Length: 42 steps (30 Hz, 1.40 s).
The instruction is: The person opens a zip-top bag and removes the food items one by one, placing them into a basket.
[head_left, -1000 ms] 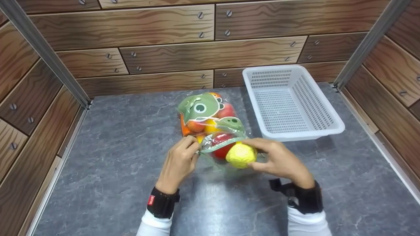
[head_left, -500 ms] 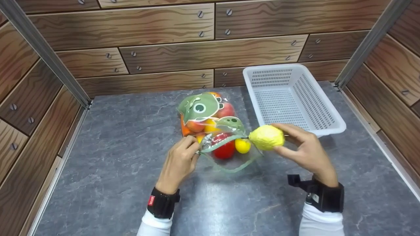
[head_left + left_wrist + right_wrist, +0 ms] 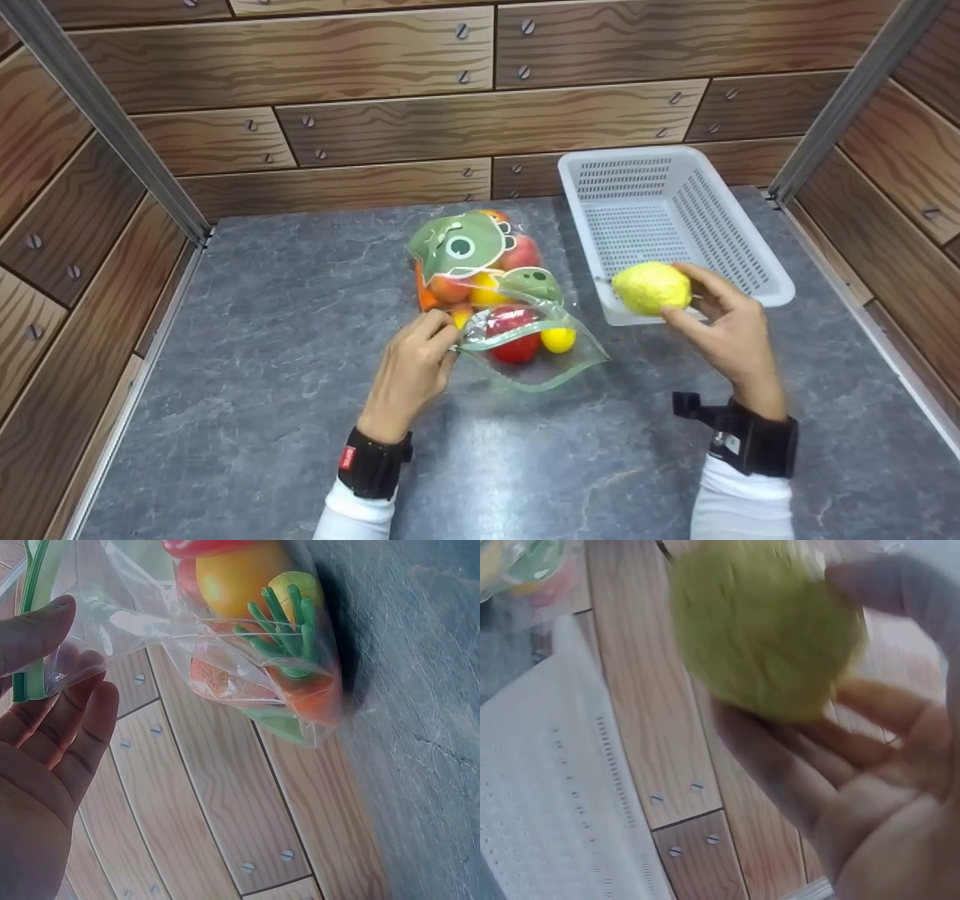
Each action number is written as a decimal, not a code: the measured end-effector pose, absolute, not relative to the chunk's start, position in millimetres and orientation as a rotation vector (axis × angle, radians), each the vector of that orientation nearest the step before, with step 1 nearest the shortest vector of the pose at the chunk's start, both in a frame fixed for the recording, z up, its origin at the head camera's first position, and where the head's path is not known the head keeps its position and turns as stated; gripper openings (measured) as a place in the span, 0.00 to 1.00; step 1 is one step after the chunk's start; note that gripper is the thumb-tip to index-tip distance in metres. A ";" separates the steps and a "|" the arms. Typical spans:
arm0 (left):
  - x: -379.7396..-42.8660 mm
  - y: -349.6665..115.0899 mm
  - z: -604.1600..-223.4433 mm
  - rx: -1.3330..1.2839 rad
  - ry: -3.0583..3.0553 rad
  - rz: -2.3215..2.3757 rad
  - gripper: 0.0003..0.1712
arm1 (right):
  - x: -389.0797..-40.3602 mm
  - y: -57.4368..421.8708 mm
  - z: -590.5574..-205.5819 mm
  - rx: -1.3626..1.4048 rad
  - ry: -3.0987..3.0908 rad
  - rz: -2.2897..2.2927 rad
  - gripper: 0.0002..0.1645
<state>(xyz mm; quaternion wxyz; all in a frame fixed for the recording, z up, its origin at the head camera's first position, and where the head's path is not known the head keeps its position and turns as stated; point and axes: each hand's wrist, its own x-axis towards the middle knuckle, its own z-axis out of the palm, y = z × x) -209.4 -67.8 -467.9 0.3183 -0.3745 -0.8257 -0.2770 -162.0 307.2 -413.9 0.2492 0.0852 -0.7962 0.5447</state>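
Note:
A clear zip bag with a green cartoon animal print lies on the table, its mouth parted toward me. Inside it show a red toy fruit or vegetable, a small yellow ball-like fruit, a toy carrot with a green top, and other toy produce. My left hand pinches the left end of the bag's zip strip between thumb and fingers. A wrinkled yellow pear with a short stem is held in my right hand, over the near edge of the basket.
A white perforated plastic basket stands at the back right, close to the bag. Wood-patterned panels wall in the grey table at the back and both sides.
My right hand has carried the pear from the bag's mouth rightward and away from me to the basket edge, uncovering the small yellow fruit. My left hand has kept its place on the bag.

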 end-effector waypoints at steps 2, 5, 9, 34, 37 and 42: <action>-209.3 -68.1 -468.2 -0.984 -2.170 -0.727 0.15 | -167.8 305.1 -416.3 0.141 -2.162 1.457 0.32; -209.1 -68.8 -467.9 -0.983 -2.174 -0.719 0.16 | -176.3 302.9 -422.1 0.018 -2.161 1.429 0.32; -208.5 -69.8 -467.8 -0.980 -2.183 -0.713 0.16 | -186.2 301.0 -431.9 -0.112 -2.209 1.271 0.33; -211.0 -67.2 -465.5 -1.011 -2.159 -0.718 0.15 | -220.6 290.5 -457.0 -0.129 -2.561 0.754 0.28; -210.7 -67.2 -465.8 -1.014 -2.162 -0.716 0.16 | -219.8 291.0 -459.7 -0.094 -2.566 0.736 0.24; -209.3 -67.4 -466.3 -1.011 -2.171 -0.707 0.16 | -217.1 292.2 -459.3 -0.095 -2.631 0.771 0.19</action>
